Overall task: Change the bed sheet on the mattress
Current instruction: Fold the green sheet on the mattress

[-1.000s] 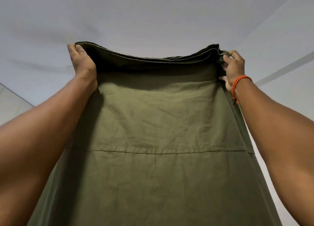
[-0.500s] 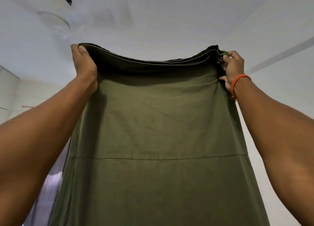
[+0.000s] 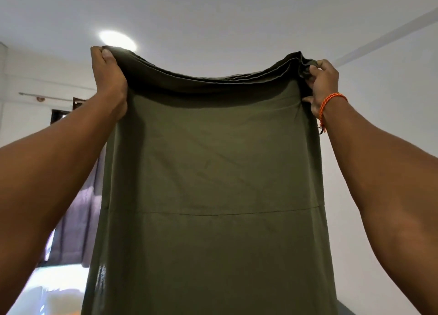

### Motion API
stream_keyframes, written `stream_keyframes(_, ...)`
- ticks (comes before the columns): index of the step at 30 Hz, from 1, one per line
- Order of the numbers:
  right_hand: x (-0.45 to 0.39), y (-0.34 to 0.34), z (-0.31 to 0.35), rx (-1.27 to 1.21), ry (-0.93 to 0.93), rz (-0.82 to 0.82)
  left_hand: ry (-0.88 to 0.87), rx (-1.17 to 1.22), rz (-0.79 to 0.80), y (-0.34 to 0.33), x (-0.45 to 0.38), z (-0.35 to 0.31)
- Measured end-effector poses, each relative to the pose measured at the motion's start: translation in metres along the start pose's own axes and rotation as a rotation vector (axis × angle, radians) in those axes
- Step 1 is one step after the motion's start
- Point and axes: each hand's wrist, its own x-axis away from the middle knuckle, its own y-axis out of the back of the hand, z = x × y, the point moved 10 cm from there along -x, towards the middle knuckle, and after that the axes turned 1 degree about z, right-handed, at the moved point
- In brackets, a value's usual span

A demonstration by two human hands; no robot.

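Observation:
An olive-green bed sheet (image 3: 213,172) hangs in front of me, folded in several layers along its top edge, with a seam across its lower half. My left hand (image 3: 109,77) grips the sheet's top left corner, arm raised. My right hand (image 3: 320,84), with an orange cord at the wrist, pinches the bunched top right corner. The sheet drops out of view at the bottom. The mattress is hidden behind it.
A round ceiling light (image 3: 117,39) glows above the left hand. A curtain rod (image 3: 47,97) and a purple curtain (image 3: 78,220) over a bright window are at the left. A white wall (image 3: 379,101) stands at the right.
My view has tilted down from the ceiling, so the light, curtain and window have come into sight. Both hands keep their grip on the sheet's top corners.

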Motion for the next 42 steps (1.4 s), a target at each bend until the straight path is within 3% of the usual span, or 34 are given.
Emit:
stream_keyframes(14,0.041,-0.038,-0.253,0.030,-0.324,0.049,0.221,-0.146,-0.016,0.051,0.058,0.250)
stream_keyframes(19,0.096,0.003,-0.351,0.028,-0.612,-0.099,0.349,-0.198,-0.079,0.102,0.134,0.332)
stream_keyframes(25,0.216,0.055,-0.455,0.120,-0.847,-0.008,0.472,-0.246,-0.121,0.167,0.273,0.372)
stream_keyframes(28,0.286,0.095,-0.492,0.148,-0.930,-0.008,0.572,-0.186,-0.142,0.201,0.357,0.366)
stream_keyframes(32,0.392,0.152,-0.496,0.174,-0.892,-0.109,0.616,-0.225,-0.181,0.250,0.468,0.317)
stream_keyframes(35,0.466,0.214,-0.460,0.301,-0.772,-0.252,0.607,-0.304,-0.212,0.287,0.553,0.273)
stream_keyframes(39,0.552,0.293,-0.410,0.490,-0.574,-0.289,0.612,-0.302,-0.341,0.328,0.671,0.218)
stream_keyframes(42,0.626,0.343,-0.410,0.428,-0.679,-0.326,0.709,-0.284,-0.473,0.364,0.763,0.193)
